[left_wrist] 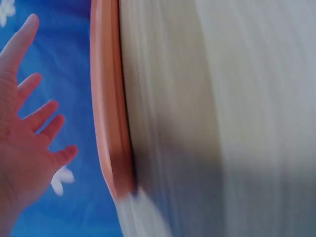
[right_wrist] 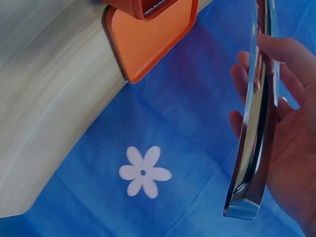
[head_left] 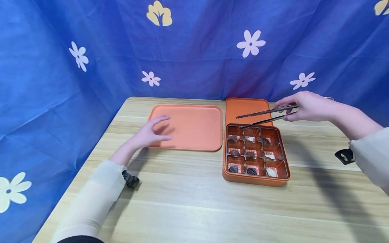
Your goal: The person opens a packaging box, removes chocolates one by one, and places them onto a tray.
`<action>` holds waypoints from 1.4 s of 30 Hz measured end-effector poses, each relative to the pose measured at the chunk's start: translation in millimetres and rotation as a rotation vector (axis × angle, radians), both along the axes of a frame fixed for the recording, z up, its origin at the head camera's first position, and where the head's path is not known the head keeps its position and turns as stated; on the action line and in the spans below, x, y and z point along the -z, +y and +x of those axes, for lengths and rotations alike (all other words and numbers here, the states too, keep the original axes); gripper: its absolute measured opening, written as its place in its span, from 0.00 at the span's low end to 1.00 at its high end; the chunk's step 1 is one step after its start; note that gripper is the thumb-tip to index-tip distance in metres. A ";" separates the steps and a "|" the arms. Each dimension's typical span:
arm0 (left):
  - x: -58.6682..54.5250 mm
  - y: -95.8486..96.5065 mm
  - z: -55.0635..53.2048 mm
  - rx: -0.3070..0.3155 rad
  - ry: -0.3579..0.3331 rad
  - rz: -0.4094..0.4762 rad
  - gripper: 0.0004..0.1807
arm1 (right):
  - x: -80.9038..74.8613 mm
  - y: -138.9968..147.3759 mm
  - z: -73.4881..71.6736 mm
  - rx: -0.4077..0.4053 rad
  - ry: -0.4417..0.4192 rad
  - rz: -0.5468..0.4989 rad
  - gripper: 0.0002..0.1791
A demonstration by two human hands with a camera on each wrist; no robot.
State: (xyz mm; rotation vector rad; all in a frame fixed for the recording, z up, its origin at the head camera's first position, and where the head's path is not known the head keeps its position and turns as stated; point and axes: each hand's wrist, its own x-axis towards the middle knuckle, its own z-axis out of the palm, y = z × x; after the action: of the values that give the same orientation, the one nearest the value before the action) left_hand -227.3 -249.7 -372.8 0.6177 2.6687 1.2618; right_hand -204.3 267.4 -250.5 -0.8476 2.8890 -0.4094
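Note:
Metal tongs [head_left: 267,114] are held in my right hand [head_left: 308,106], fingers on one arm and thumb on the other. Their serrated tips stand apart over the back left of an orange box [head_left: 256,180]. A brown insert divides the box into several square compartments, each with a dark or white chocolate piece, such as a white one [head_left: 271,172] at the front right. My left hand [head_left: 149,133] hovers at the left side of a pink-orange tray [head_left: 194,126], fingers spread and nothing in them. In the right wrist view the tongs [right_wrist: 256,128] show their rounded, joined end.
Behind the box lies an orange lid [head_left: 246,107], partly covered by the box's back edge. A blue curtain [head_left: 194,50] with flower prints hangs along the table's back and left. The table [head_left: 182,195] is light wood. A black strap [head_left: 344,156] hangs at the right sleeve.

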 end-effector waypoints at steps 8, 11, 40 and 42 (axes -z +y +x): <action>8.6 -44.5 -2.0 -0.026 -0.013 -0.136 0.52 | -3.4 -19.6 -7.0 -0.039 -0.021 0.083 0.25; 11.6 -54.3 -1.5 -0.031 -0.015 -0.173 0.55 | -2.3 -26.3 -10.5 -0.067 -0.035 0.102 0.24; 20.9 -69.8 -2.0 -0.137 -0.129 -0.290 0.49 | -6.5 -82.0 -26.4 -0.122 -0.039 0.351 0.21; 20.1 -69.5 -1.6 -0.140 -0.129 -0.288 0.48 | -5.9 -84.7 -26.4 -0.118 -0.031 0.354 0.21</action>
State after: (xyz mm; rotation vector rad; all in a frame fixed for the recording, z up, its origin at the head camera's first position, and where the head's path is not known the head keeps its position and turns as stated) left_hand -228.8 -319.2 -392.9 0.3045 2.7492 0.8846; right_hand -230.7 182.7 -244.6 -0.9289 2.7420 0.0978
